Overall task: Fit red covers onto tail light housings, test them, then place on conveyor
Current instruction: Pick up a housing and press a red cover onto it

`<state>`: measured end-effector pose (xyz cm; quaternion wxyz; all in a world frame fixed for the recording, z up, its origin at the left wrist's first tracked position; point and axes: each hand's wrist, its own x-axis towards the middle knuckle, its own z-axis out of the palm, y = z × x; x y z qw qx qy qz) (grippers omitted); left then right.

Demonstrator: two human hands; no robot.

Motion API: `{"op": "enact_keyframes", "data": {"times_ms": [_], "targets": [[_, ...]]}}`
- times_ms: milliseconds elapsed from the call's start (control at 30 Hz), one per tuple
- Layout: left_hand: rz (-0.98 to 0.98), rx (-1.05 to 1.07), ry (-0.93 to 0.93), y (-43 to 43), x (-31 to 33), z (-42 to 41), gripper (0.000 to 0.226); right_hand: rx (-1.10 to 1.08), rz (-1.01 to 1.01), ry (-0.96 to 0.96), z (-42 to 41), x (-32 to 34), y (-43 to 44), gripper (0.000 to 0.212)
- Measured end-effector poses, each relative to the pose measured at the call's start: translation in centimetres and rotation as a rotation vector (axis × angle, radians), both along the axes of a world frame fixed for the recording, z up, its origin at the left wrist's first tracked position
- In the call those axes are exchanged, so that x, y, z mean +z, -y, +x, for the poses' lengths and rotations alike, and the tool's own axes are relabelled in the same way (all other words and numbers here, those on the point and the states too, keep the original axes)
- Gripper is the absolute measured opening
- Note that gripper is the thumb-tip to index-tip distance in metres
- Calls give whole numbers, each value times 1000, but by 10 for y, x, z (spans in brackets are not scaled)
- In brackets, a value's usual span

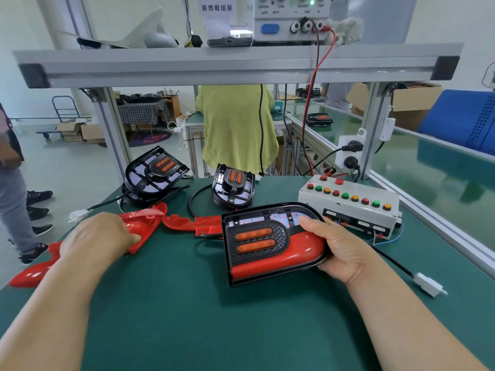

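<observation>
Writing first. A white sign (216, 6) hangs above the upper shelf (235, 62); its lower line of Chinese characters reads 装饰框组装, the upper line is cut off at the frame edge. The power supply (290, 18) on that shelf carries small markings: "OFF" twice at lower left, then "−" and "+" by the terminals; other lettering too blurred to read. A green lamp is lit near its top. No brand names legible anywhere.

Green work mat (187, 303). Right hand (340, 250) grips a tail light housing (270, 242) by its rounded right end, thumb on top over the clear upper section, fingers wrapped beneath. The housing is tilted, lower edge down on the mat; a red cover already sits along its lower half, two orange lenses in the black centre panel. Its black cable runs right to a white connector (430, 285) lying on the mat, unplugged.

Left hand (99, 236) lies palm-down, fingers curled onto a loose red cover (142, 228), pressing or gripping its near edge. More red covers (192, 223) lie between the hands, another (29, 274) at the mat's left edge.

Two bare housings behind: one (155, 172) far left, propped up; one (233, 186) centre. Test box (351, 207) with red, green and yellow buttons stands right of them, just beyond the right hand. Conveyor (428, 167) runs along the right side.
</observation>
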<state>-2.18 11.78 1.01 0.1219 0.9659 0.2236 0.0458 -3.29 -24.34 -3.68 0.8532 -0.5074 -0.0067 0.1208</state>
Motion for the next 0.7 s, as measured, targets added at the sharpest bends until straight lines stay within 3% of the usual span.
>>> {"op": "enact_keyframes", "data": {"times_ms": [100, 200, 500, 700], "targets": [[20, -26, -150, 1, 1, 1, 37, 0, -2, -4, 1, -1, 1, 24], [49, -67, -172, 8, -5, 3, 31, -3, -5, -3, 2, -2, 1, 23], [-33, -76, 64, 18, -27, 8, 11, -1, -5, 14, 2, -4, 0, 23], [-170, -98, 461, 28, -24, 7, 17, 10, -13, 7, 4, -5, 2, 22]]}}
